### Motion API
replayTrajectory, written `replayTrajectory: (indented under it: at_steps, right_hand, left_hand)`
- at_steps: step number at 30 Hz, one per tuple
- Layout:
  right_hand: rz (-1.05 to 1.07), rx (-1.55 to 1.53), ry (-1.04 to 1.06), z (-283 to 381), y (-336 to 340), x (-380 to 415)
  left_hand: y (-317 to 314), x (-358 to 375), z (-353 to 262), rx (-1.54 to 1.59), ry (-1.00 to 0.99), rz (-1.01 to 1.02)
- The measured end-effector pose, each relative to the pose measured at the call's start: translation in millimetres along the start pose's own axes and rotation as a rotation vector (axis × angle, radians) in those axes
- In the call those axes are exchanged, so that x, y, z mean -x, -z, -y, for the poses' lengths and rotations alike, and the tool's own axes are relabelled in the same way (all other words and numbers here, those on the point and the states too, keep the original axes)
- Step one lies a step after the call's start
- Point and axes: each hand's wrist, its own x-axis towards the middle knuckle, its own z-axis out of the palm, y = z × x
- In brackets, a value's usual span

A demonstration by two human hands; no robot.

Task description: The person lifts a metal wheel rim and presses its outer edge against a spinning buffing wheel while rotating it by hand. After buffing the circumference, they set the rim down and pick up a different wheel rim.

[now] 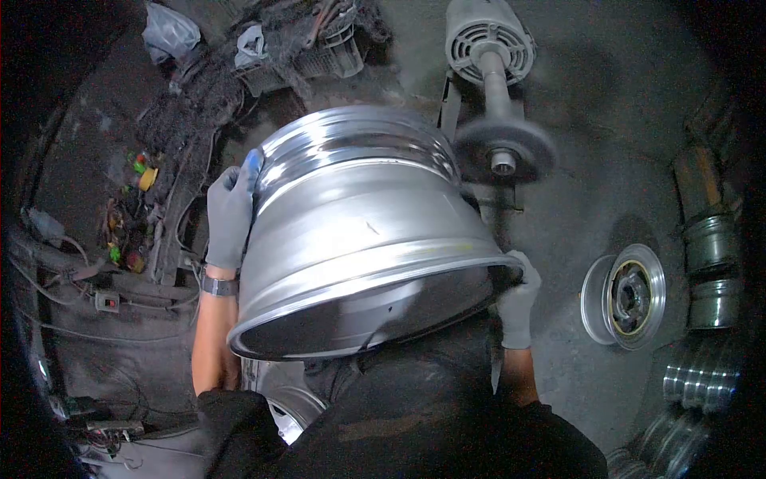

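A large silver wheel rim [363,211] is held up in front of my body, tilted, with its wide open end toward me. Its far band is mirror-bright, while the nearer barrel looks duller. My left hand [231,207], in a grey glove with a blue patch at the fingertip, grips the rim's left side near the shiny band. At the lower right, my gloved right hand [519,295] is closed on the flared lip. Some fingers of both hands are hidden behind the metal. Just beyond the rim is a dark round buffing wheel [527,148] on a motor shaft.
The grey motor [489,40] stands at the top. Another wheel rim [626,297] rests on the floor at right, near stacked rims [702,371]. A dusty crate [307,64] sits at upper left. Cables and a switch box [106,301] lie at left. Part of a rim [299,407] shows below.
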Motion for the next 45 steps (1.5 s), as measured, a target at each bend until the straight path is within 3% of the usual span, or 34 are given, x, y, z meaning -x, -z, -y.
replayTrajectory:
  at_steps: [2, 5, 7, 11, 12, 14, 17, 18, 20, 27, 32, 35, 45]
  right_hand:
    - [-0.043, -0.002, 0.004, 4, 0, 3]
    - [0.062, 0.085, 0.075, 35, 3, -21]
    - [0.268, 0.205, 0.161, 56, 11, -44]
    - [0.445, 0.376, 0.487, 166, -14, -91]
    - [0.517, 0.42, 0.592, 177, -18, -94]
    - [0.523, 0.456, 0.605, 170, -18, -95]
    - [0.531, 0.486, 0.583, 162, -16, -93]
    - [0.523, 0.479, 0.574, 162, -15, -93]
    - [0.529, 0.479, 0.563, 161, -15, -91]
    - [0.466, 0.432, 0.546, 156, -13, -88]
    - [0.367, 0.367, 0.575, 152, -14, -83]
    - [0.359, 0.361, 0.535, 142, -8, -80]
    - [0.281, 0.316, 0.369, 101, 5, -66]
  left_hand:
    - [-3, 4, -4, 0.005, -0.014, 0.002]
    - [-4, 3, 4, 0.031, -0.02, -0.027]
    - [-3, 3, 10, 0.034, 0.012, -0.063]
    - [1, 11, 7, 0.017, 0.041, -0.002]
    - [-1, 17, 3, 0.09, 0.0, -0.034]
    - [1, 21, 4, 0.168, -0.05, -0.081]
    - [-4, 32, 45, 0.195, -0.217, -0.258]
    - [-6, 35, 93, 0.198, -0.217, -0.257]
    - [-7, 37, 184, 0.588, 0.363, -0.163]
    - [-8, 41, 160, 0.399, 0.233, -0.198]
    - [1, 39, 134, 0.175, 0.021, -0.179]
    - [3, 37, 104, 0.247, 0.174, -0.143]
    - [7, 26, 46, 0.263, 0.131, -0.081]
